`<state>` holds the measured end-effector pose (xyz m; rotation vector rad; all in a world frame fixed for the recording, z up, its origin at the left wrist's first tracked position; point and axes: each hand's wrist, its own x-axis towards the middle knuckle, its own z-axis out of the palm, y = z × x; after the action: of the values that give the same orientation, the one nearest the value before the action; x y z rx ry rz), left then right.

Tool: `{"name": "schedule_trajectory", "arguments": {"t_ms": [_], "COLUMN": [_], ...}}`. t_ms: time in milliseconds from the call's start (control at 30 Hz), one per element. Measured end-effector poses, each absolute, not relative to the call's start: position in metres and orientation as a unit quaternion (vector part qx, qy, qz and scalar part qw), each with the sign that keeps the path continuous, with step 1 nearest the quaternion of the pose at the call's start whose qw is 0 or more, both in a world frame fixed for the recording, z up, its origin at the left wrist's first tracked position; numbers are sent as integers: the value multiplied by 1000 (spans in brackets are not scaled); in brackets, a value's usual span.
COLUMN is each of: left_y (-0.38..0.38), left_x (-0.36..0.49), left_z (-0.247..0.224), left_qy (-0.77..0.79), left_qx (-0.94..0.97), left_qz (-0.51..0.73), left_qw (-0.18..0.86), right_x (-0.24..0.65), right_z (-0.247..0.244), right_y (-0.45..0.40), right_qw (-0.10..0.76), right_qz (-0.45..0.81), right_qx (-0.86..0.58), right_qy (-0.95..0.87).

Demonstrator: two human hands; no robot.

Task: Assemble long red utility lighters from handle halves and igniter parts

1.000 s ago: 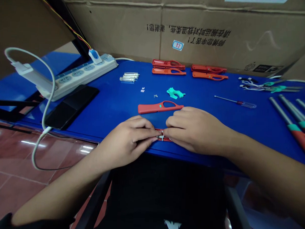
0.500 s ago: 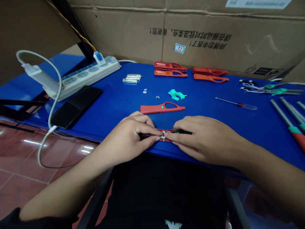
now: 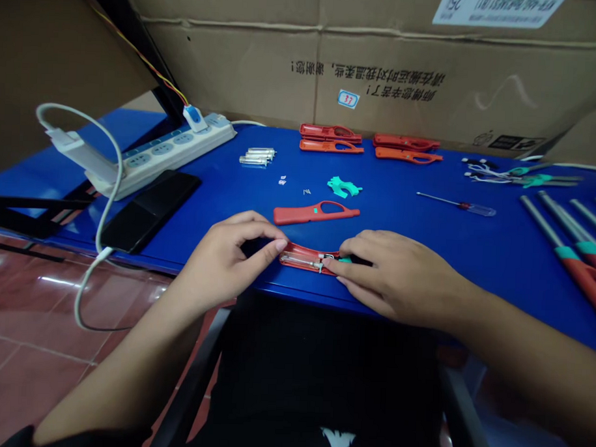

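Observation:
A red half shell of a stick lighter (image 3: pixel 304 251) lies open side up near the table's front edge. Inside it is a clear fuel tank (image 3: pixel 299 259) with metal and white parts at its right end. My left hand (image 3: pixel 233 254) has thumb and index finger closed at the shell's left end. My right hand (image 3: pixel 389 272) grips the right part, its fingertips pressing by the tank's valve end and covering the rest of the shell. A bit of green shows beside the right fingers. Just beyond lies the matching red shell half (image 3: pixel 308 215), outer side up.
Behind are green plastic parts (image 3: pixel 343 186), small pins (image 3: pixel 307 192), spare fuel tanks (image 3: pixel 258 156) and several red and orange shells (image 3: pixel 330 146). A screwdriver (image 3: pixel 467 206) and metal lighter tubes (image 3: pixel 547 219) lie right. At left are a phone (image 3: pixel 149 212) and power strip (image 3: pixel 168 150).
My left hand has moved left from the middle of the shell to its left end, uncovering the fuel tank. My right hand stays at the valve end.

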<state>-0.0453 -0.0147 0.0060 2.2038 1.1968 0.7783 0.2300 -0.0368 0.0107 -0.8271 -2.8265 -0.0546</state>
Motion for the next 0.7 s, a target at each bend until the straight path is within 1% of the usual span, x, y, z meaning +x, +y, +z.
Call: {"name": "schedule_trajectory", "arguments": {"t_ms": [167,300,467,600,700], "left_y": [-11,-9,0,4,0], "left_x": [-46,-45,-46,-48,-47], "left_z": [5,7,10,10,9], "left_qy": [418,414,400,395,407], "left_qx": [844,850,853,846,835], "left_qz": [233,214,191,202,228], "left_qw": [243,244,276,297,293], "right_x": [231,229,227,229,231], "right_z": [9,10,10,10,13], "right_y": [-35,-33,-31,-33,-36], "right_qw": [104,104,111,117,144], "right_qz": [11,27,22,24,27], "right_qx": [-293,-296,-296,-298,-308], "right_qy": [-950,-949,-949,-947,-940]}}
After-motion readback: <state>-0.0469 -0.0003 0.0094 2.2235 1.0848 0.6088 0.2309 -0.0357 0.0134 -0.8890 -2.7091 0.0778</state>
